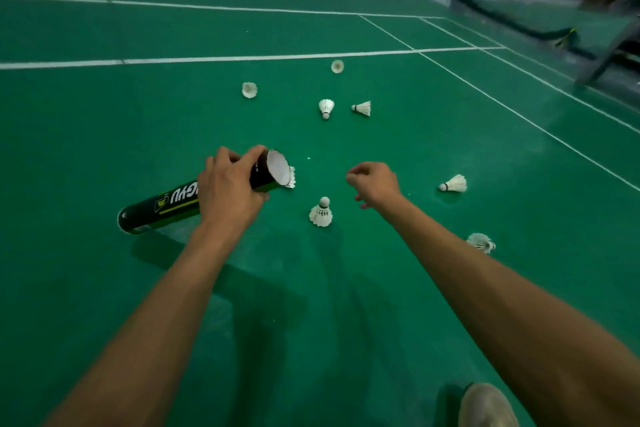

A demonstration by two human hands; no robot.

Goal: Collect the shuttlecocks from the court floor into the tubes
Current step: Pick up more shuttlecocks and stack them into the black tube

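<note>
Left grip (230, 184) wraps the black tube (173, 199) near its open mouth, centre-left of frame, with a shuttlecock (291, 177) at the rim. Right grip (374, 184) hovers mid-frame, loosely curled and empty. Seven loose shuttlecocks (321, 213) lie scattered on the green court floor (104, 135).

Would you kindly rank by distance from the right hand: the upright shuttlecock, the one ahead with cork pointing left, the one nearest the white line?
1. Upright shuttlecock, left of right hand.
2. Cork-left shuttlecock, ahead.
3. Line-side shuttlecock, farthest ahead.
</note>
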